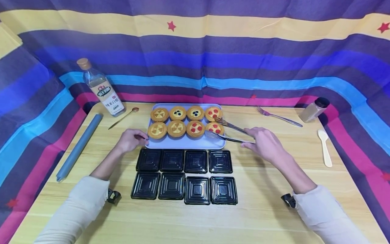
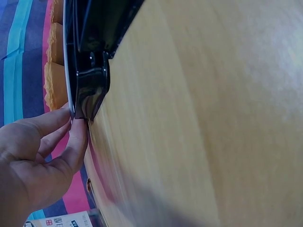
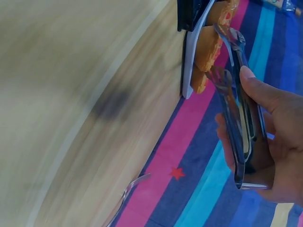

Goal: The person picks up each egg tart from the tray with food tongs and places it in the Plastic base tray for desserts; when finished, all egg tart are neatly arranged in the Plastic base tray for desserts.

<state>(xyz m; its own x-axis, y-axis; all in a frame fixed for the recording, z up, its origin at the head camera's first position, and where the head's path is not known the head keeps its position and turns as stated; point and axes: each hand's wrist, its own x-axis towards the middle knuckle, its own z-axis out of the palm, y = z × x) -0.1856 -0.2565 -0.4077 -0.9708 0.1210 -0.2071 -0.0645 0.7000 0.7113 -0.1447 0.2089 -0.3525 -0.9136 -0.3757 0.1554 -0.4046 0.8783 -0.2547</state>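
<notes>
Two rows of tarts fill a pale lilac tray (image 1: 186, 144); some have red dots, some dark berries, some yellow wedges. My left hand (image 1: 131, 139) pinches the tray's front left corner between thumb and fingers, as the left wrist view (image 2: 40, 156) shows too. In my right hand (image 1: 265, 144) I grip metal tongs (image 3: 245, 118), their jaws spread. The tips reach over the front right red-dotted tart (image 1: 215, 126), one on its far side and one on its near side; whether they touch it I cannot tell.
Several black square plastic trays (image 1: 197, 189) lie in two rows before the tart tray. A vinegar bottle (image 1: 105, 89), small spoon (image 1: 123, 118) and grey roll (image 1: 80, 147) are left. On the right are a fork (image 1: 278, 117), shaker (image 1: 314, 110) and pale spoon (image 1: 325, 148).
</notes>
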